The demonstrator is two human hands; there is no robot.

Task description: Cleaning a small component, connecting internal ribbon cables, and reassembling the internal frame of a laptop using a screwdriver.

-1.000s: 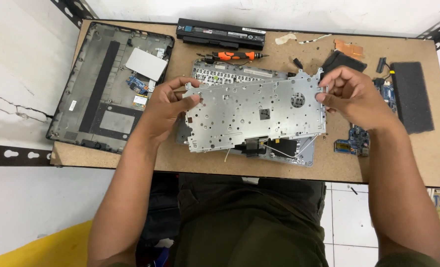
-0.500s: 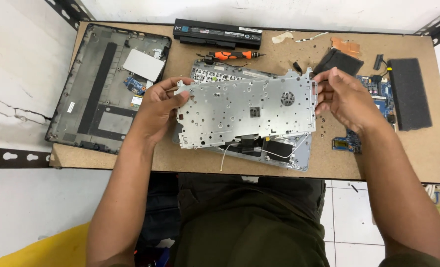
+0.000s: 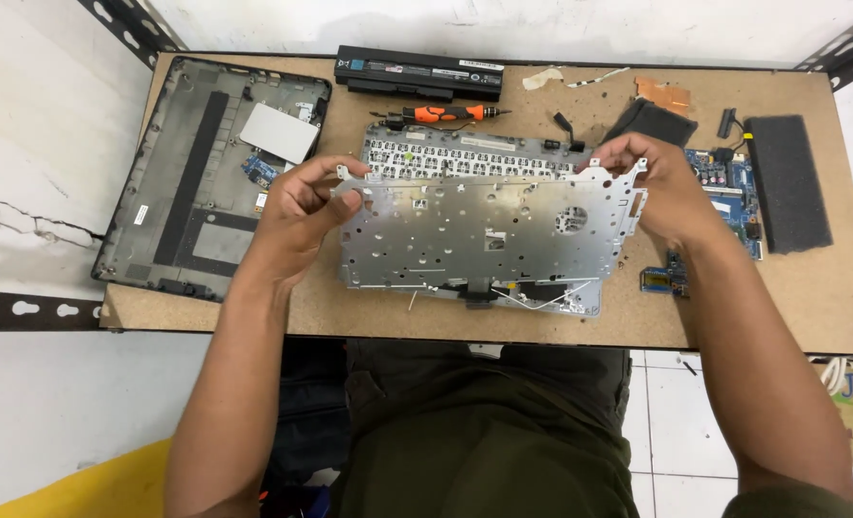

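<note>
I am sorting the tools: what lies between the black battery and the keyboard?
An orange-handled screwdriver lies between the black battery and the keyboard, in the head view.

Silver perforated metal plate [image 3: 489, 235], orange-handled screwdriver [image 3: 441, 113], black battery [image 3: 419, 72].

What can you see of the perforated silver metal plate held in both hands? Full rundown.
The perforated silver metal plate is a thin, wide, roughly rectangular sheet of bare stamped metal, dotted with many small holes, a few square cutouts and one round vent-like opening right of centre. Its edges are notched and tabbed. It is held about flat above the chipboard bench, over the keyboard assembly, whose top rows show beyond it. The left hand pinches its upper-left tab; the right hand grips its upper-right corner.
</note>
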